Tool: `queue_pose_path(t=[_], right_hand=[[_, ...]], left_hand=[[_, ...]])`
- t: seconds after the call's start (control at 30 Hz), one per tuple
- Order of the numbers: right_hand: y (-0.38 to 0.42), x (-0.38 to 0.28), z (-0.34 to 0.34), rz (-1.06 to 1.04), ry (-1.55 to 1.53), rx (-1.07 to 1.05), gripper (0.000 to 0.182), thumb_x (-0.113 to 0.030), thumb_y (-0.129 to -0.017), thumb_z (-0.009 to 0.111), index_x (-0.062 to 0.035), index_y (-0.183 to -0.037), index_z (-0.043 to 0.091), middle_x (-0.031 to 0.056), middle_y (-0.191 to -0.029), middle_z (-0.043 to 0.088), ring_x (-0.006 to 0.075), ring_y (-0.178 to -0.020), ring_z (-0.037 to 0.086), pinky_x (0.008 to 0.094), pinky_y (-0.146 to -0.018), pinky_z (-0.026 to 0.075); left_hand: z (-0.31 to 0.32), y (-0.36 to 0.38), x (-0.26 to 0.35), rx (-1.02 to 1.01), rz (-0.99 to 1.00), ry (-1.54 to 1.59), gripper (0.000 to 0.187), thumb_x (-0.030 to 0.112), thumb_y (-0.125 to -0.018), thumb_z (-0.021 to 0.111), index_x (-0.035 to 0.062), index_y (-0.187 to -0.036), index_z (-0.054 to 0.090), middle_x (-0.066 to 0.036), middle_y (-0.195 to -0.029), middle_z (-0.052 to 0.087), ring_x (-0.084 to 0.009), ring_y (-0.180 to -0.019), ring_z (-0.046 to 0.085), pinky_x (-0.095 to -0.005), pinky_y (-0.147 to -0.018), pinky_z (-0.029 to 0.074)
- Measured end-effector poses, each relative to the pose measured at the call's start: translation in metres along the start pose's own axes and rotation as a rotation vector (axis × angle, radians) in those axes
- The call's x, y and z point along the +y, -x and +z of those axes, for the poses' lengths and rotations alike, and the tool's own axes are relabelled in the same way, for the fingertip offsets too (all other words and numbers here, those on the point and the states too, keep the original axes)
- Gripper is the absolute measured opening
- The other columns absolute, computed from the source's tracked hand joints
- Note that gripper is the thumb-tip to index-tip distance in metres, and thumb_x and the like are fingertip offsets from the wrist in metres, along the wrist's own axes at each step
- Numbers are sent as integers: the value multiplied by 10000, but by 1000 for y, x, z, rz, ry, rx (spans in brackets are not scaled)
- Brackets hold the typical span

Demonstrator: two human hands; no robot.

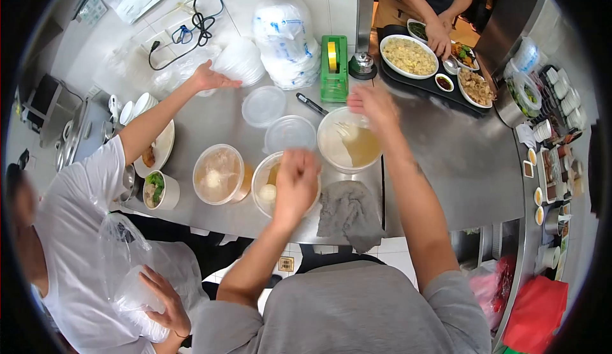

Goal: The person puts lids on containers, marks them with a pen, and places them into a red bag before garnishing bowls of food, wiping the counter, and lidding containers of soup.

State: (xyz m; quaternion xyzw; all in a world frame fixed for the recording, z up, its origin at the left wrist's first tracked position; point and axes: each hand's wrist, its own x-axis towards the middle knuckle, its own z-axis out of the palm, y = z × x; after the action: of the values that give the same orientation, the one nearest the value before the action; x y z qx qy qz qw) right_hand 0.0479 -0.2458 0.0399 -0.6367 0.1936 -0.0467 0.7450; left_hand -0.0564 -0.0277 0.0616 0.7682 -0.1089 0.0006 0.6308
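Observation:
My left hand (297,178), its fingers curled together and blurred, is over a round plastic tub (268,194) with a pale ball in it; whatever it holds is hidden. My right hand (375,106), also smeared by motion, is at the upper right rim of another tub (341,147) with yellowish liquid and pale pieces. A third tub (218,174) stands to the left, its content cloudy. Two clear lids (290,135) (263,106) lie behind the tubs. A grey cloth (349,210) lies at the counter's front edge.
At left, a co-worker in white (83,226) reaches over the counter (440,162) and holds a plastic bag. Behind are stacked bowls (285,41), a green tape dispenser (334,67), a bell (363,65) and a marker (312,104). Another person's hands touch a food tray (398,76).

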Motion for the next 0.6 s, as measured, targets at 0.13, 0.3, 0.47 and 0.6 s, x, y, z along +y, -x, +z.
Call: queue_pose_path(t=[0.13, 0.3, 0.47, 0.6], right_hand=[[-74, 11, 42, 363, -533, -48, 373, -90, -894, 442, 138, -1185, 390, 289, -1118, 512, 414, -1002, 563, 491, -859, 488], [-94, 29, 60, 362, -661, 42, 345, 6, -871, 372, 157, -1180, 343, 312, -1186, 409, 459, -1016, 529, 598, -844, 456], [-103, 26, 66, 425, -649, 137, 325, 7, -865, 368, 118, -1171, 359, 276, -1104, 439, 447, -942, 543, 619, -830, 446], [-107, 18, 69, 521, -615, 166, 354, 48, -850, 356, 57, -1203, 375, 263, -1096, 444, 425, -948, 541, 603, -825, 465]], left_hand=[[-16, 62, 9, 3, -89, 136, 65, 38, -841, 562, -8, -798, 578, -41, -917, 469, -102, -769, 465, -220, -669, 378], [-10, 63, 10, -58, -141, 125, 49, 31, -836, 565, -1, -808, 588, -38, -930, 471, -94, -766, 463, -215, -663, 375], [9, 63, 16, -83, -127, 157, 58, 42, -840, 560, 2, -801, 577, -40, -910, 481, -99, -776, 460, -224, -664, 379], [15, 55, 19, -89, -47, 110, 64, 52, -844, 564, 3, -805, 574, -44, -936, 485, -115, -793, 466, -234, -675, 385]])
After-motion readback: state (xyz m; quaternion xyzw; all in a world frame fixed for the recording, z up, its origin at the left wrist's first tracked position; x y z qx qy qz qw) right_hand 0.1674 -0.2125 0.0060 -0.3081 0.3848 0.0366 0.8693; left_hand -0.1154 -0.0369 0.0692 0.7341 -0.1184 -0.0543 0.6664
